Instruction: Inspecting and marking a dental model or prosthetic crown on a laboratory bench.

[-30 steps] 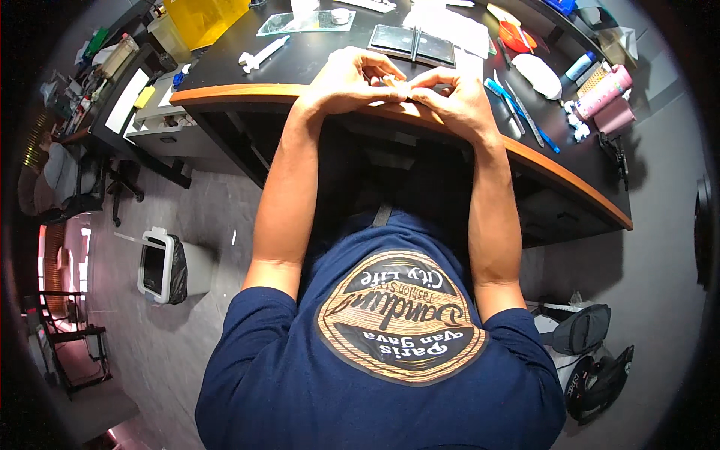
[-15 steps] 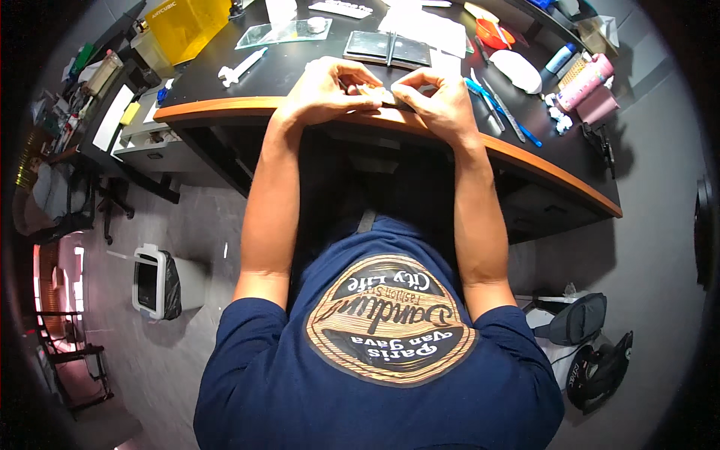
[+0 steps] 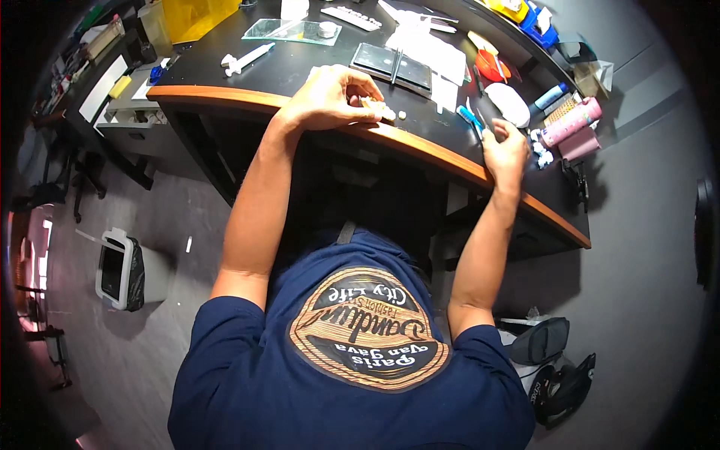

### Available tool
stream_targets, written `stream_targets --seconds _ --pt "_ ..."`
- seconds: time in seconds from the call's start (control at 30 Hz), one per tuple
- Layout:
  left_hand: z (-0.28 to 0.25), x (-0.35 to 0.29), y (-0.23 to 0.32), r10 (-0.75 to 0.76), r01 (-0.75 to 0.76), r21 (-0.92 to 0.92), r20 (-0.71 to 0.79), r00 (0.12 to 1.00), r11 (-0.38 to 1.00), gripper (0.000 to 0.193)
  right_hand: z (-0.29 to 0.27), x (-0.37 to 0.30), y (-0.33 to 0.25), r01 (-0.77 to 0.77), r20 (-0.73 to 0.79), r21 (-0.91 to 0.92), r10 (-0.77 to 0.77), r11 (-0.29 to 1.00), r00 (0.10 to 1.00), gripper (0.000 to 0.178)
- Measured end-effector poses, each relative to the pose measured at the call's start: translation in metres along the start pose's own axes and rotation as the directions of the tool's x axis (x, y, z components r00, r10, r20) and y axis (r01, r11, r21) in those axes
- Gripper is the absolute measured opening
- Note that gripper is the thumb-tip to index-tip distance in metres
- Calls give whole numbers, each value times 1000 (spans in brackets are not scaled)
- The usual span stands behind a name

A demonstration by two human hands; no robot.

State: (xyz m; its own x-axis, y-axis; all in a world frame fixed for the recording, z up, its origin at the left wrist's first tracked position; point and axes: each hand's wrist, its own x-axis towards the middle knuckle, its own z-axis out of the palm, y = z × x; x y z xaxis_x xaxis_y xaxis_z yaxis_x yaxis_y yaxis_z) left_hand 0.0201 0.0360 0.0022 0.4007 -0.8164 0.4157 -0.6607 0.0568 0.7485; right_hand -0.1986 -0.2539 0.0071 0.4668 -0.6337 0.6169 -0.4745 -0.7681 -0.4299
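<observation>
left hand: grasping pale piece | right hand: near blue tool, grip unclear

Your left hand covers part of the pale piece in its fingers; too small to tell what it is. Whitish bit beside it: same. Your right hand hides the lower end of the blue tool; can't tell if you're gripping anything. Top edge crops the yellow panel and white container.
</observation>
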Motion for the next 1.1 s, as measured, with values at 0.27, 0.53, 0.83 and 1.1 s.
stream_targets --seconds 0.27,0.53,0.83,1.1 --pt "0 1 0 14 -14 60 -8 1000 998 33 -10 3 44 -50 188 149 22 988 982 21" --pt "1 1 -2 42 -41 63 -16 999 997 34 -19 25 68 -49 126 68 41 996 991 17" --pt "0 2 -3 39 -38 56 -13 999 998 36 -19 17 53 52 191 87 -68 995 979 23" --pt "0 1 -1 31 -31 33 -10 999 999 37 -8 19 63 120 125 200 -147 972 981 23"
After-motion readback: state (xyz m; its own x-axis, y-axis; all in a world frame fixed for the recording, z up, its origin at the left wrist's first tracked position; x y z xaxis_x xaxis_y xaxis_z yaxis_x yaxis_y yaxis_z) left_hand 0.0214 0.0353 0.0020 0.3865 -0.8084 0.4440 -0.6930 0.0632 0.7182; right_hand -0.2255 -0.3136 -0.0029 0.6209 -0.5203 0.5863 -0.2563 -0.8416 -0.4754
